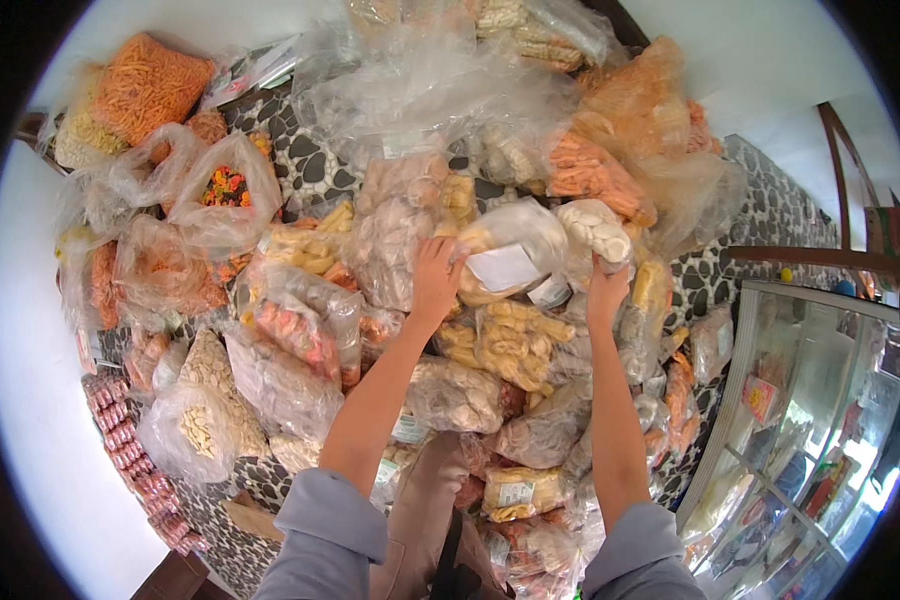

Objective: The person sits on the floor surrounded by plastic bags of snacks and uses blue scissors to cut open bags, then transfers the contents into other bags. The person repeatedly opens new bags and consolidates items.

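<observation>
My left hand (pixel 439 271) reaches over the heap of bagged snacks, its fingertips at the edge of a clear plastic bag with a white label (pixel 504 268). Whether the fingers grip that bag is not clear. My right hand (pixel 610 283) pinches the lower end of a clear bag of pale, off-white pieces (pixel 594 229). Below and between my forearms lie bags of yellow snacks (pixel 523 341) and a bag of pale chips (pixel 454 394). A bag of brownish-pink rounds (pixel 395 236) lies just left of my left hand.
Large clear plastic bags (pixel 435 90) lie beyond the heap. An open bag of colourful snacks (pixel 226 187) and a bag of orange sticks (pixel 148 86) are at the left. A glass display case (pixel 795 420) stands at the right. The floor (pixel 307 161) has a pebble pattern.
</observation>
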`<action>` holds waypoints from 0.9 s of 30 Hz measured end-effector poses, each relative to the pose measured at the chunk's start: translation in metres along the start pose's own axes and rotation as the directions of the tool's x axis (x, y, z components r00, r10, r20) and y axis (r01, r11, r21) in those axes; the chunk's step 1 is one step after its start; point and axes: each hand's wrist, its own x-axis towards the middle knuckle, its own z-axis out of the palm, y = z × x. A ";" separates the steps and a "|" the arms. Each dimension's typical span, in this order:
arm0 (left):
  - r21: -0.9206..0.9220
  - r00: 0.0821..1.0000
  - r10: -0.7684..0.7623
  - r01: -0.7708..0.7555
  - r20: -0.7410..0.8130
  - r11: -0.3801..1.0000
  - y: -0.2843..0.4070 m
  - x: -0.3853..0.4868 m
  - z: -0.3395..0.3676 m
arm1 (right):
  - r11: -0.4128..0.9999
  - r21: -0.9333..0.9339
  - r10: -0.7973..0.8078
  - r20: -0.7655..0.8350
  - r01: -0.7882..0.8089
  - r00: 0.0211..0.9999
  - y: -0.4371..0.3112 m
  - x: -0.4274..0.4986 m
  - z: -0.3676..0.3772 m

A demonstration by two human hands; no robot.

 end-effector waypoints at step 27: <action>-0.050 0.634 -0.752 0.758 -0.178 0.651 -0.074 -0.435 -0.237 | 0.835 -0.116 0.291 0.923 -0.538 0.251 -0.032 -0.450 0.074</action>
